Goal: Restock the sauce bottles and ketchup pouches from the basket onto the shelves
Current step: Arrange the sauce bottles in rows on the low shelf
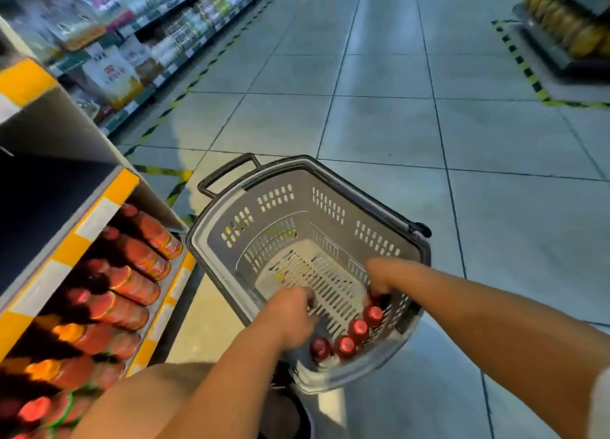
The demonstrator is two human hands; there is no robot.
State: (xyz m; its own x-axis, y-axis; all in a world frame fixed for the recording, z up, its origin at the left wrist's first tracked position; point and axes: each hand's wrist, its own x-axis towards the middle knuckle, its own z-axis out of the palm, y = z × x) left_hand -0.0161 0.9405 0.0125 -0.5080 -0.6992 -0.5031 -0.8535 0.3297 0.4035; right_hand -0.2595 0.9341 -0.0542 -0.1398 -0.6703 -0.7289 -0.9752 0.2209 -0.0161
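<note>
Bottles (350,336) in basket (330,187), right hand (384,275) fingers grasping one, left hand (290,316) fingers curled, unclear

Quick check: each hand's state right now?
Left hand: inside the basket, fingers curled, holding nothing visible.
Right hand: grips a sauce bottle top.

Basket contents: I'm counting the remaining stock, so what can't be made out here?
Head view only:
- Bottles: red caps show; bodies and labels hidden by the basket wall.
- Right hand: its grip is hidden behind the knuckles.
- Pouches: none discernible.
- Far shelves: blurred.
</note>
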